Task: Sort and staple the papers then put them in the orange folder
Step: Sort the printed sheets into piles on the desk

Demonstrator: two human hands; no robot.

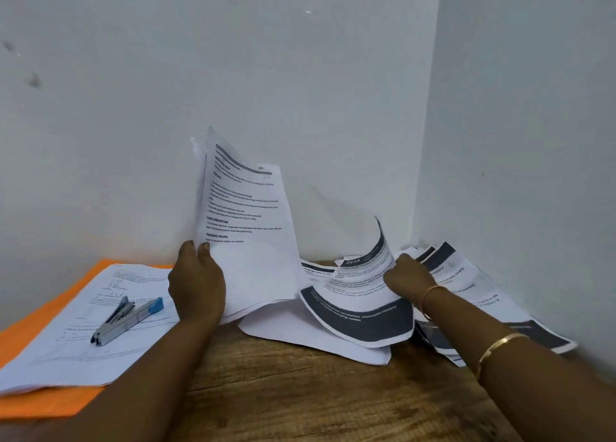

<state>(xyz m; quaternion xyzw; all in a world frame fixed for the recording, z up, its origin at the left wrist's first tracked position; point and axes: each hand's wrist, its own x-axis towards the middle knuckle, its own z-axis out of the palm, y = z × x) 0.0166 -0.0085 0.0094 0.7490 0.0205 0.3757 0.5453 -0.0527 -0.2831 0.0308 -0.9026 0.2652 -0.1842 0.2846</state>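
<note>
Step in hand: sorting. Nothing is being stapled, and the loose papers are not yet all in sets.
Left hand: the left hand grips the lower left edge of a sheaf of white printed sheets, thumb on the front. The sheaf stands nearly upright at the middle of the tabletop's back edge.
Right hand: the right hand has its fingers curled onto the right edge of 1 dark-banded sheet. That sheet is lifted and bowed, its top curling over.
Loose papers: more dark-banded pages are spread in the back right corner. A blank white sheet lies flat under the bowed one.
Orange folder: the orange folder lies flat along the left edge, under a stack of papers.
Stapler: the stapler rests on that stack, touched by neither of the 2 hands.
Next move, as I judge it: settle where the bowed sheet belongs and lay it with its matching pages. Then square the edges, so a set is ready for the stapler.
Care needed: the bowed sheet is limp and may crease if pulled by 1 edge.
</note>
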